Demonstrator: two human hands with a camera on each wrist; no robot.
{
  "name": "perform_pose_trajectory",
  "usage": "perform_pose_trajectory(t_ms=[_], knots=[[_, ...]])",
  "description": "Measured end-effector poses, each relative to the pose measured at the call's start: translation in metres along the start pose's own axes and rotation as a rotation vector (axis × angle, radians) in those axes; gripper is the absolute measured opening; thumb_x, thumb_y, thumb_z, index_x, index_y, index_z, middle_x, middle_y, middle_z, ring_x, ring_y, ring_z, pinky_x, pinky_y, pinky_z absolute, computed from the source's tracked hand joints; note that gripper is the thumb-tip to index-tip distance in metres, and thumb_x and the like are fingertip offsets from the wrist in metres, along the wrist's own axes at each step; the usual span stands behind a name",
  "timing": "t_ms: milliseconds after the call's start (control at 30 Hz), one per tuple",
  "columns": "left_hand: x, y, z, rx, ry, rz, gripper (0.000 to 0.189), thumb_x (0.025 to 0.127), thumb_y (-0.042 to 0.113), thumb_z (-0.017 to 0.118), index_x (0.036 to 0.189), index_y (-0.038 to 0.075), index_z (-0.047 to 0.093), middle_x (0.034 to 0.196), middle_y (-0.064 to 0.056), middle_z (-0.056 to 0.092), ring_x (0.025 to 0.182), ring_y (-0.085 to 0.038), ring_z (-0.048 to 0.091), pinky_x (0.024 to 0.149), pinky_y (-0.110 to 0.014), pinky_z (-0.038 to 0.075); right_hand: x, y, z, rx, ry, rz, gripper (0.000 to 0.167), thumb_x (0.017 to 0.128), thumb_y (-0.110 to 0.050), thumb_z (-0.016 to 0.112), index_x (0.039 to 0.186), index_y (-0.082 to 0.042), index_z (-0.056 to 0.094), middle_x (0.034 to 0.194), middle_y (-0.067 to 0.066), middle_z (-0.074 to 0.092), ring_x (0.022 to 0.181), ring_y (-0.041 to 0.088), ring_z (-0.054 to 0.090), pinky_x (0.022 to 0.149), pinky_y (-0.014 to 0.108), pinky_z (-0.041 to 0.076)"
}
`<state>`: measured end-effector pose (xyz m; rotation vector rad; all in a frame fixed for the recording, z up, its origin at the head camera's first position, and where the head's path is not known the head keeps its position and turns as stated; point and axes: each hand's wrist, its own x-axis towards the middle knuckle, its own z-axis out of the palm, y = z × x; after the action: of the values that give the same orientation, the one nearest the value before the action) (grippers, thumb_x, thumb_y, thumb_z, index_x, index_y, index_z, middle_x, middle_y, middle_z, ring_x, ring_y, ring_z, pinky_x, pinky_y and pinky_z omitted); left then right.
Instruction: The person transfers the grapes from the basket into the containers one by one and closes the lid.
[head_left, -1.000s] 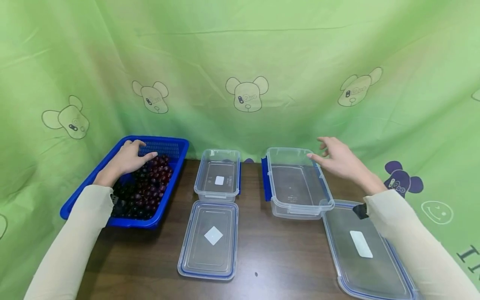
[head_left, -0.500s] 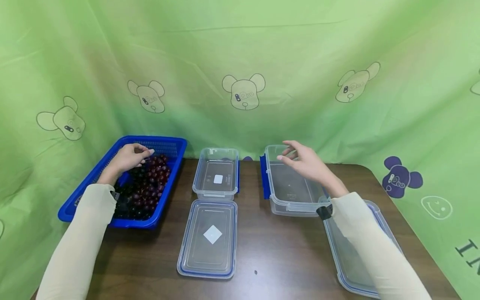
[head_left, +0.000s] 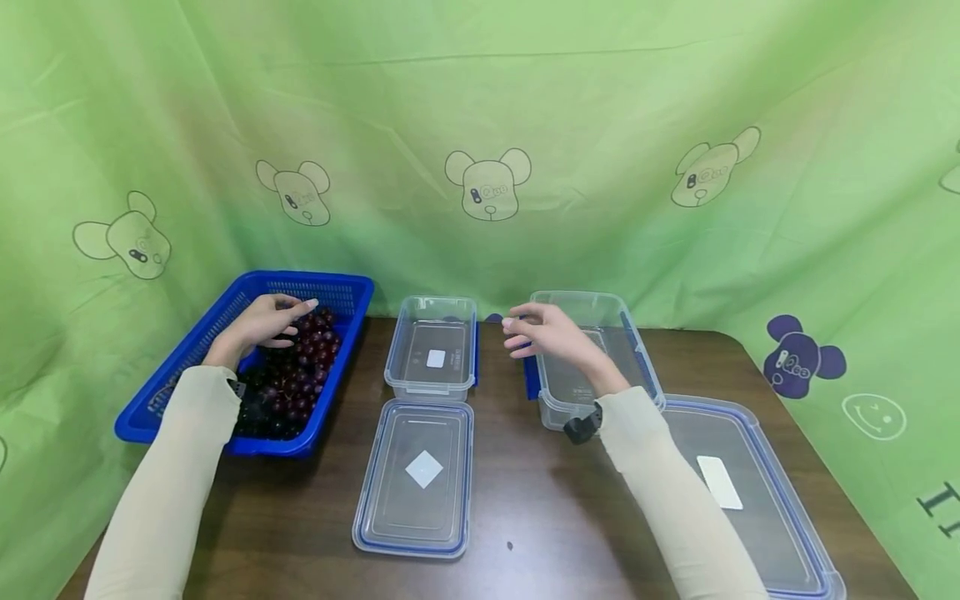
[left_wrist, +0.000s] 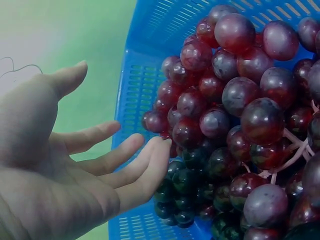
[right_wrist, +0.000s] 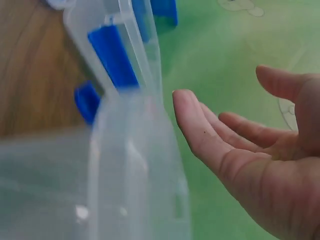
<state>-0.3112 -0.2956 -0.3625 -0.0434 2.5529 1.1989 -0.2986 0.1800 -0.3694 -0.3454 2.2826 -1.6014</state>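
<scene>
Dark red and blackish-green grapes (head_left: 288, 387) lie in a blue basket (head_left: 352, 287) on the left. Over them is my left hand (head_left: 262, 323), its fingers loosely spread. The left wrist view has the left hand's fingers (left_wrist: 150, 172) right beside the grapes (left_wrist: 240, 145), with nothing in the palm. My right hand (head_left: 551, 333) hovers over the left side of the large clear container (head_left: 637, 367), fingers relaxed and holding nothing. In the right wrist view the right hand (right_wrist: 250, 165) is apart from the blurred clear container wall (right_wrist: 145, 175).
A smaller clear container (head_left: 420, 354) stands between basket and large container. Its lid (head_left: 416, 517) lies in front of it, and a bigger lid (head_left: 765, 533) lies at the right, partly under the right sleeve (head_left: 675, 492). A green curtain (head_left: 480, 258) hangs behind the table.
My right hand has moved left across the large container to its left side. The left hand stays over the grapes, shifting slightly, its fingers spreading from a closer bunch.
</scene>
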Motion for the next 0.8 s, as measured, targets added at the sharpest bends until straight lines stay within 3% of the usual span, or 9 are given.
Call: perform_pose_trajectory(t_ms=[133, 267, 600, 800], knots=[[-0.001, 0.001, 0.002, -0.009, -0.011, -0.004, 0.102, 0.102, 0.070, 0.048, 0.166, -0.003, 0.017, 0.169, -0.031, 0.026, 0.148, -0.050, 0.044, 0.112, -0.051, 0.053, 0.009, 0.001, 0.013, 0.160, -0.006, 0.074, 0.056, 0.110, -0.020, 0.056, 0.154, 0.008, 0.039, 0.145, 0.034, 0.058, 0.112, 0.028, 0.075, 0.097, 0.040, 0.063], [-0.003, 0.003, 0.003, -0.015, -0.018, -0.003, 0.101, 0.102, 0.069, 0.049, 0.166, -0.003, 0.017, 0.170, -0.031, 0.026, 0.149, -0.050, 0.043, 0.110, -0.050, 0.055, 0.018, 0.002, 0.025, 0.251, 0.009, 0.148, 0.056, 0.109, -0.020, 0.057, 0.155, 0.007, 0.040, 0.149, 0.033, 0.054, 0.129, 0.040, 0.066, 0.100, 0.039, 0.061], [0.001, 0.002, 0.004, 0.003, -0.027, -0.029, 0.101, 0.102, 0.070, 0.048, 0.164, -0.005, 0.020, 0.169, -0.031, 0.026, 0.145, -0.049, 0.046, 0.106, -0.051, 0.058, 0.033, 0.004, 0.048, 0.344, 0.102, 0.291, 0.056, 0.107, -0.027, 0.060, 0.153, 0.001, 0.046, 0.154, 0.028, 0.052, 0.141, 0.044, 0.054, 0.117, 0.050, 0.050], [0.002, 0.001, 0.006, -0.044, -0.059, -0.058, 0.099, 0.103, 0.066, 0.049, 0.165, -0.004, 0.016, 0.171, -0.031, 0.019, 0.147, -0.052, 0.041, 0.105, -0.056, 0.057, 0.037, 0.012, 0.060, 0.379, 0.111, 0.309, 0.052, 0.107, -0.019, 0.058, 0.153, 0.001, 0.046, 0.157, 0.026, 0.049, 0.143, 0.043, 0.053, 0.118, 0.049, 0.048]])
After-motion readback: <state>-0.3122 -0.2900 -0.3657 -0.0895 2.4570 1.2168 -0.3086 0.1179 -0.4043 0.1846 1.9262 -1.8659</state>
